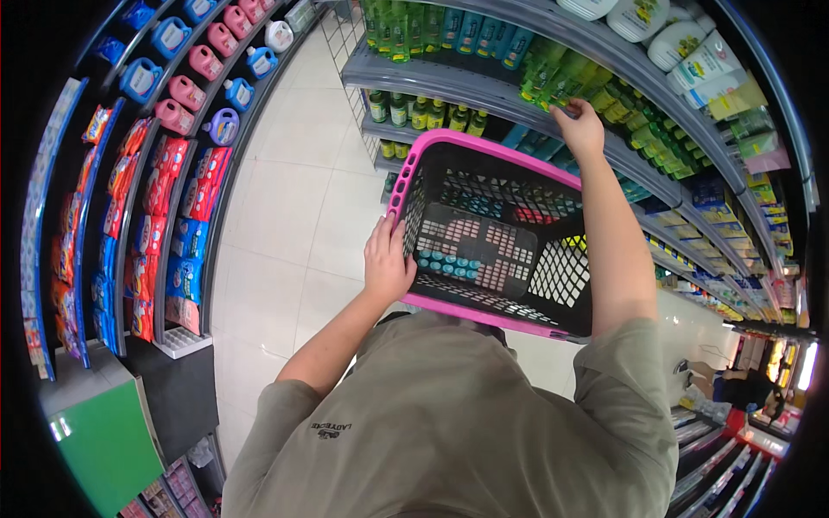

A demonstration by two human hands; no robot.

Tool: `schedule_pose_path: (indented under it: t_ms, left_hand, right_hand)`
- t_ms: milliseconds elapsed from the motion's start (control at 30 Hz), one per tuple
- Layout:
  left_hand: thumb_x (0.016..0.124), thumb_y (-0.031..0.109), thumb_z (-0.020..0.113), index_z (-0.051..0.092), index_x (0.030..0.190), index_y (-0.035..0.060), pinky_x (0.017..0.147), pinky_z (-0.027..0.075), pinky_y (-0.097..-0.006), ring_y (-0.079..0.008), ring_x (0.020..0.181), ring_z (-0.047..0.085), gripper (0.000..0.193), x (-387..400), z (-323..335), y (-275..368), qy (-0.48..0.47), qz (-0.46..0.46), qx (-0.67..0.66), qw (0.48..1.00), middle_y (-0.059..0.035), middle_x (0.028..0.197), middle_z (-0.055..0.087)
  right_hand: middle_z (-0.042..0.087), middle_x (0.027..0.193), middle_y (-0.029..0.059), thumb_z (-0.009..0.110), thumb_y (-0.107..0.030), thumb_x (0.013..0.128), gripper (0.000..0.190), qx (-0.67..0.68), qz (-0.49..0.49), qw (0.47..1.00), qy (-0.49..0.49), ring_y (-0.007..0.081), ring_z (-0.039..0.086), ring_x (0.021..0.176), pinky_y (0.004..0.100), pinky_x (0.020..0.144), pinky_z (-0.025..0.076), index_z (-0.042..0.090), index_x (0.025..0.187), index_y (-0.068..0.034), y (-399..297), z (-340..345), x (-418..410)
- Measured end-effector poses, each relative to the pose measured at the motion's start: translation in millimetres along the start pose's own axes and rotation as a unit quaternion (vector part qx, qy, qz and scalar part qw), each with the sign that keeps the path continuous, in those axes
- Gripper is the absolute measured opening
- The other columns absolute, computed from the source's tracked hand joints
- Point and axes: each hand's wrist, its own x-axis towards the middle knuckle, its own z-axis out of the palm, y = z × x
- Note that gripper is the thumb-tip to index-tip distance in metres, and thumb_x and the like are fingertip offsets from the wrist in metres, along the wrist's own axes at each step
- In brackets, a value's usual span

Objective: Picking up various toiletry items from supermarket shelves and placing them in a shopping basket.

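Note:
My left hand [388, 262] grips the left end of a black plastic shopping basket [492, 146] with a pink rim. The basket is in front of my torso, its mesh bottom facing up at me. Teal round shapes [447, 262] show at the bottom; whether they lie inside or show through the mesh is unclear. My right arm reaches past the basket's right end. At the shelf edge [453, 81], my right hand [579, 126] has thumb and fingertips at the lower end of green bottles [550, 74]. Whether it grasps one is unclear.
Blue bottles [482, 35] stand beside more green bottles [395, 29]. White bottles [638, 19] sit on the shelf above. Across the tiled aisle [278, 213], another shelf holds detergent jugs [188, 90] and red bags [165, 158]. A person [738, 385] is at far right.

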Motion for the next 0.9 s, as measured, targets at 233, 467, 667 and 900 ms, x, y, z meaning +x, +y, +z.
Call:
schedule_pose_path:
  t_ms: [233,467,667,900]
  left_hand:
    - [0.070,0.006,0.062,0.045,0.131,-0.0027,0.104,0.033,-0.0506,-0.0421,0.130,0.039,0.064,0.0,-0.2,1.1,0.018,-0.010,-0.001,1.000,-0.0233,0.141,0.039]
    - [0.070,0.006,0.062,0.046,0.131,-0.0028,0.104,0.033,-0.0502,-0.0420,0.130,0.039,0.063,0.5,-1.5,1.8,0.017,-0.008,-0.008,1.000,-0.0234,0.141,0.039]
    - [0.070,0.006,0.064,0.042,0.134,-0.0016,0.106,0.031,-0.0502,-0.0423,0.133,0.036,0.067,0.5,0.8,0.3,0.008,-0.007,-0.011,1.000,-0.0220,0.143,0.038]
    - [0.070,0.006,0.064,0.045,0.131,-0.0013,0.105,0.032,-0.0506,-0.0423,0.131,0.037,0.064,0.1,0.5,0.8,0.016,0.002,-0.012,1.000,-0.0228,0.141,0.039]
  right_hand:
    - [0.067,0.119,0.0067,0.074,-0.052,0.070,0.073,-0.055,0.086,0.992,-0.073,0.0245,0.062,0.112,0.0382,0.096,0.045,0.058,0.126,-0.006,-7.8,19.1,17.6]
    - [0.069,0.113,0.0104,0.077,-0.046,0.069,0.068,-0.076,0.057,0.992,-0.079,0.0261,0.065,0.105,0.0372,0.088,0.051,0.061,0.121,-0.004,-7.4,14.8,26.6]
    - [0.070,0.105,0.0145,0.077,-0.046,0.071,0.062,-0.076,-0.002,0.997,-0.033,0.0295,0.067,0.098,0.0387,0.084,0.052,0.063,0.112,-0.001,-1.7,-3.7,17.3]
    - [0.070,0.099,0.0170,0.078,-0.040,0.074,0.052,-0.061,-0.083,0.995,0.008,0.0319,0.068,0.094,0.0395,0.082,0.051,0.063,0.105,0.000,9.4,-40.5,-23.1]
